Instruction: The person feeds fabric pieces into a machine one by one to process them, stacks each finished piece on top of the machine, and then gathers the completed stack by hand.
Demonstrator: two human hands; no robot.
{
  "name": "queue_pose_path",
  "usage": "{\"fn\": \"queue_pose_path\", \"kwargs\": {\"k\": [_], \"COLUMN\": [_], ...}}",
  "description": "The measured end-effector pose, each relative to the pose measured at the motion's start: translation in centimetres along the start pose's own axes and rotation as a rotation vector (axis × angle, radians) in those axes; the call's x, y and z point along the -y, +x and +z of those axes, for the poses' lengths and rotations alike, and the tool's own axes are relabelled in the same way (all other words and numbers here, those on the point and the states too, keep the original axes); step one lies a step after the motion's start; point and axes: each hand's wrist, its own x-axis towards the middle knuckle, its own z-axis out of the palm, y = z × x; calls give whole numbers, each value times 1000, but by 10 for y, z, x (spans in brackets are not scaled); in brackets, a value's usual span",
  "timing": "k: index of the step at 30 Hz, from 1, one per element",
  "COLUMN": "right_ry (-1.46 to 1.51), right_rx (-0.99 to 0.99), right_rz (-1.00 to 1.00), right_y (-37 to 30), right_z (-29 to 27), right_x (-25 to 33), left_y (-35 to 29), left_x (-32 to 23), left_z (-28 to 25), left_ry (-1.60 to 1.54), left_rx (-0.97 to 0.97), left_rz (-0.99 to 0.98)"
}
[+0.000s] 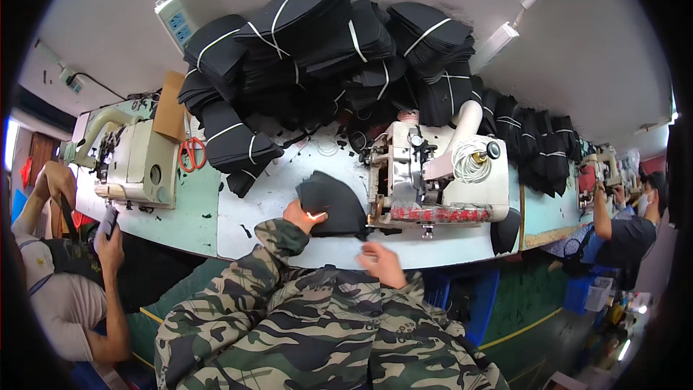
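Observation:
A stack of curved black fabric pieces (pixel 330 202) lies on the white tabletop, left of the sewing machine (pixel 426 180). My left hand (pixel 304 218) grips the stack's left edge, thumb on top and the other fingers hidden. A bright spot of light falls on that thumb. Just below the stack's lower right corner is my right hand (pixel 382 263), its fingers drawn together. Anything between those fingertips is too small to make out. The stack's right corner reaches the machine's left end.
Black bundles tied with white bands (pixel 310 22) are heaped behind the table. Orange-handled scissors (pixel 191 153) lie left, beside a second machine (pixel 141 166). A person (pixel 72 274) with a phone is at left; another person (pixel 621 209) works at far right. A blue crate (pixel 482 303) stands below.

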Motion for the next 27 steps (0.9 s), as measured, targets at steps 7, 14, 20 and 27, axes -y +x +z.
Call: {"fn": "queue_pose_path", "kwargs": {"k": [7,14,20,27], "right_ry": [-511,-89,-156,-204], "right_rx": [80,533,383,-90], "right_rz": [40,132,19,-442], "right_y": [83,67,49,48], "right_z": [47,58,49,15], "right_x": [73,48,58,109], "left_y": [-53,-107,-91,-94], "left_x": [28,43,46,74], "left_z": [-20,-27,-28,-62], "left_ry": [2,32,80,689], "left_rx": [56,82,159,0], "left_rz": [-15,32,159,523]}}
